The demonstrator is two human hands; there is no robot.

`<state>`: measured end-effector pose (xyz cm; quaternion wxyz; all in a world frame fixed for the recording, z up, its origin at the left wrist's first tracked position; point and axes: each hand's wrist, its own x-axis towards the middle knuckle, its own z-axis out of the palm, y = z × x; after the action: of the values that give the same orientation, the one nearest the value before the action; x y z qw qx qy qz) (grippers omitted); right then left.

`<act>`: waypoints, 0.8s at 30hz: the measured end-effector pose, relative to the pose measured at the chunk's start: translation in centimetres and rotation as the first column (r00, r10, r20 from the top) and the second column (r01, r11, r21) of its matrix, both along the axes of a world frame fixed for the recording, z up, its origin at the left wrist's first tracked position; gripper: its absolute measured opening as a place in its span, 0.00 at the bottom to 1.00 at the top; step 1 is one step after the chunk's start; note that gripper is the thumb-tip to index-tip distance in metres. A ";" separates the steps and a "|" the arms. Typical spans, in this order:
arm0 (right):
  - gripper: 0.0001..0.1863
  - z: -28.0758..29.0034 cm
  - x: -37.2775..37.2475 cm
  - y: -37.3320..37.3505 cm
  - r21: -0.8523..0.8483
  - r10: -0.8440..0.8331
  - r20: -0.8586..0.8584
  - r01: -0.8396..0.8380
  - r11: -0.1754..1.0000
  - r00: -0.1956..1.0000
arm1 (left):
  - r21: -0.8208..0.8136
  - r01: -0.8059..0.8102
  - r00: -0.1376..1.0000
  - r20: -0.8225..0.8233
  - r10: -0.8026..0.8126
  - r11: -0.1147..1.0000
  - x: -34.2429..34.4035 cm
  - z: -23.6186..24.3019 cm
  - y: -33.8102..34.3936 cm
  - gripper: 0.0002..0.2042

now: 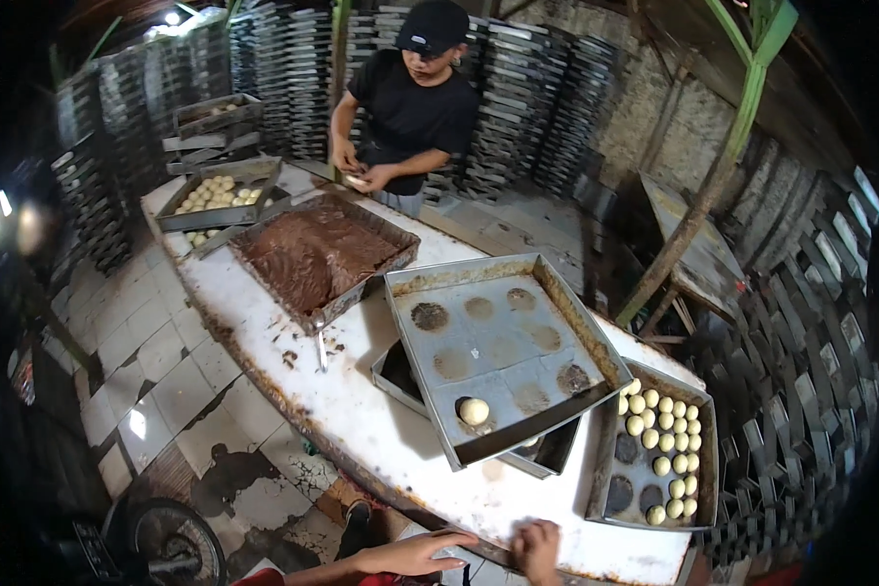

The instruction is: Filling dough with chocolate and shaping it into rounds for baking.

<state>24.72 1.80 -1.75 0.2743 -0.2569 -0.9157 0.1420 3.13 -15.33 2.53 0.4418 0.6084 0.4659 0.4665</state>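
My left hand (412, 554) reaches in at the lower edge, fingers stretched out and apart from the table edge, with nothing held. To its right, my right hand (536, 550) rests at the near table edge with its fingers curled under. Whatever it may hold is hidden. Beyond the hands, a large metal tray (503, 347) lies askew on top of another dark tray (396, 376). One pale dough ball (474, 411) sits in the upper tray's near corner, among several round dark stains. On the right, a second tray (601, 479) holds many pale dough balls (665, 440).
A tray of brown filling (327, 256) stands farther left on the white table (293, 391). Trays of dough balls (220, 192) are stacked at the far left. Across the table stands a co-worker (410, 107), hands together. Stacked trays (518, 98) line the walls; a wheel (176, 547) is lower left.
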 end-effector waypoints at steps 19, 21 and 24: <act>0.09 20.9 -16.5 13.1 -0.345 -0.041 0.119 0.080 0.935 0.992 | -0.193 0.365 0.929 0.133 -0.344 0.911 -14.9 3.7 2.0 0.29; 0.11 16.8 -17.2 18.2 -0.299 -0.008 0.223 0.076 0.951 0.975 | -0.145 0.441 0.896 0.124 -0.426 0.886 -12.5 4.9 3.7 0.29; 0.20 10.1 -20.0 19.0 -0.057 -0.120 0.478 0.167 0.984 0.870 | -0.111 0.404 0.911 0.142 -0.388 0.908 -10.3 5.8 4.5 0.30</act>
<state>4.74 20.76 8.36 0.0397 -0.3642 -0.9253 0.0986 -7.16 -10.85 8.37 0.5946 0.6300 0.3374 0.3683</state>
